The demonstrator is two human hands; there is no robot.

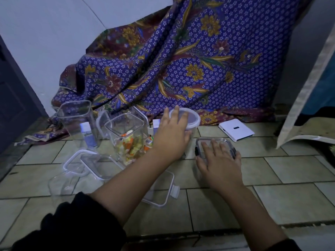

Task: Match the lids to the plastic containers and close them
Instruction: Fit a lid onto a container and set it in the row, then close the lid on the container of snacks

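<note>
My left hand (pixel 172 131) lies with spread, straight fingers on the white round lid (pixel 190 117) of a clear round container at the middle of the floor. My right hand (pixel 219 160) presses flat on a clear rectangular lid with dark clips (pixel 212 141) that sits on a low container just right of it. A tall square container (pixel 126 136) holding colourful sweets stands open to the left. Behind that stands a taller empty square container (pixel 76 120). Loose white-rimmed lids (pixel 76 160) (pixel 163 196) lie on the tiles near my left forearm.
A purple patterned cloth (pixel 181 60) drapes down the wall behind the containers. A white flat box (pixel 235 129) lies on the tiles at the right. A clear low container (pixel 59 185) sits at the near left. A dark door (pixel 10 96) stands at the left edge.
</note>
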